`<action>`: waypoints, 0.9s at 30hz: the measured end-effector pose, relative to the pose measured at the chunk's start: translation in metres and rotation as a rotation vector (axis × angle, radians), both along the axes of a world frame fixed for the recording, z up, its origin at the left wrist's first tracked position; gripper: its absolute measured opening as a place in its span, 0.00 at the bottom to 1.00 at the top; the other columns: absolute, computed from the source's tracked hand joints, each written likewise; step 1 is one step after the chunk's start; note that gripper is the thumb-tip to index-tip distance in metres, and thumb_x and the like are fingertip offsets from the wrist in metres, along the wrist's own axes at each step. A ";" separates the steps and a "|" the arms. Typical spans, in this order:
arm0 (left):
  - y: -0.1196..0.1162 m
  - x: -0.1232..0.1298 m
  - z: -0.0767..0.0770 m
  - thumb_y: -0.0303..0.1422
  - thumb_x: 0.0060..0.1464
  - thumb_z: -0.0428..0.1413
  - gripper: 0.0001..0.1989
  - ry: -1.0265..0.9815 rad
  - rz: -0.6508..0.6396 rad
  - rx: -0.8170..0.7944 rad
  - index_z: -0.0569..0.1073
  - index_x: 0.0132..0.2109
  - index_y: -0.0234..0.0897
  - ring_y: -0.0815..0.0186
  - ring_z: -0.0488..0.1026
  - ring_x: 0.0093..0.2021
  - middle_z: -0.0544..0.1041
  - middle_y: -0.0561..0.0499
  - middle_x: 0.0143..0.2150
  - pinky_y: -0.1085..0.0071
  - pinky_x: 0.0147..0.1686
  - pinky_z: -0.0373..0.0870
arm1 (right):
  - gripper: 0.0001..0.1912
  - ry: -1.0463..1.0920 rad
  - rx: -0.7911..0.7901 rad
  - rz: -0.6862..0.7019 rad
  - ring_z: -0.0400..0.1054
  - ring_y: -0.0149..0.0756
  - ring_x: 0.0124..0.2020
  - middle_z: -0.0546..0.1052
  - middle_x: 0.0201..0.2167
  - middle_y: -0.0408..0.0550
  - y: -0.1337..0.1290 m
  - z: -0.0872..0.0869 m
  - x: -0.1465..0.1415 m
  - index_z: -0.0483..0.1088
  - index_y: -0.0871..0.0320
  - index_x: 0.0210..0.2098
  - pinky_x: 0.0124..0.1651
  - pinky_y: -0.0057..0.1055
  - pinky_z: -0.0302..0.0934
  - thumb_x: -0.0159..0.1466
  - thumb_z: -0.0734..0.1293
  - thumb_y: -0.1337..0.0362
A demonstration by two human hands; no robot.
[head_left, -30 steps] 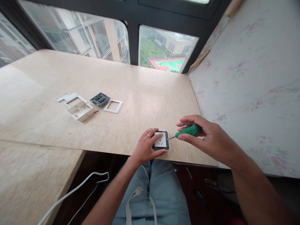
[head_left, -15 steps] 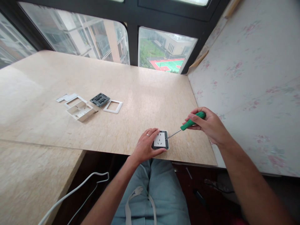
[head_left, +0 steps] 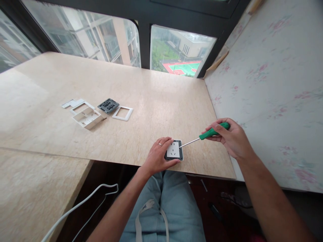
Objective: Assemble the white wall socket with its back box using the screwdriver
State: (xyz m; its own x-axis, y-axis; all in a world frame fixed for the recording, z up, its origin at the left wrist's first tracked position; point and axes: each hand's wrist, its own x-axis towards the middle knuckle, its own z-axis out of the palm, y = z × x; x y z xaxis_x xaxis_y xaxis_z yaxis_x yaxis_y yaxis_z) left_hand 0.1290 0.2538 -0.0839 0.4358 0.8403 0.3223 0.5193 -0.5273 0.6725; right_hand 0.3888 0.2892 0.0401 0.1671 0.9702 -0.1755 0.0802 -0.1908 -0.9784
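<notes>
A wall socket (head_left: 173, 150), white in the middle with a dark grey surround, lies face up near the front edge of the stone ledge. My left hand (head_left: 159, 154) grips it from the left, fingers at its far side and thumb along its near side. In my right hand (head_left: 230, 136) is a screwdriver (head_left: 213, 131) with a green handle, held at a low slant. Its metal shaft points left and down, and the tip meets the grey surround at the socket's right side. Whether the tip sits in a screw or slot is too small to tell.
Farther left on the ledge (head_left: 156, 90) lie a white box (head_left: 91, 119), a white frame (head_left: 122, 113), a dark grey switch module (head_left: 108, 106) and other white pieces. A papered wall (head_left: 272, 101) bounds the right. White cable (head_left: 83, 198) hangs at lower left.
The screwdriver's handle has swung right and a little down with my right hand, so its shaft lies flatter. Its tip has shifted slightly up on the socket's right side. My left hand keeps its grip.
</notes>
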 end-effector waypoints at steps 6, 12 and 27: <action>-0.001 0.002 0.000 0.52 0.52 0.63 0.42 0.047 0.017 -0.018 0.61 0.65 0.32 0.55 0.61 0.63 0.65 0.40 0.63 0.58 0.64 0.60 | 0.26 0.001 0.131 -0.010 0.77 0.42 0.31 0.77 0.29 0.48 -0.011 0.004 -0.006 0.63 0.59 0.39 0.34 0.39 0.75 0.55 0.77 0.52; -0.002 0.001 0.002 0.52 0.50 0.62 0.42 0.087 0.014 -0.074 0.62 0.65 0.33 0.53 0.61 0.63 0.64 0.39 0.62 0.56 0.63 0.61 | 0.21 0.017 0.215 -0.002 0.73 0.39 0.25 0.74 0.26 0.43 -0.020 0.011 -0.011 0.63 0.57 0.41 0.27 0.39 0.73 0.58 0.76 0.56; -0.001 0.000 0.006 0.50 0.47 0.65 0.39 0.032 0.026 -0.122 0.65 0.62 0.39 0.55 0.63 0.61 0.66 0.43 0.60 0.59 0.61 0.62 | 0.26 -0.539 0.093 0.417 0.74 0.41 0.45 0.75 0.44 0.50 -0.031 -0.024 -0.018 0.70 0.55 0.51 0.47 0.38 0.71 0.56 0.75 0.54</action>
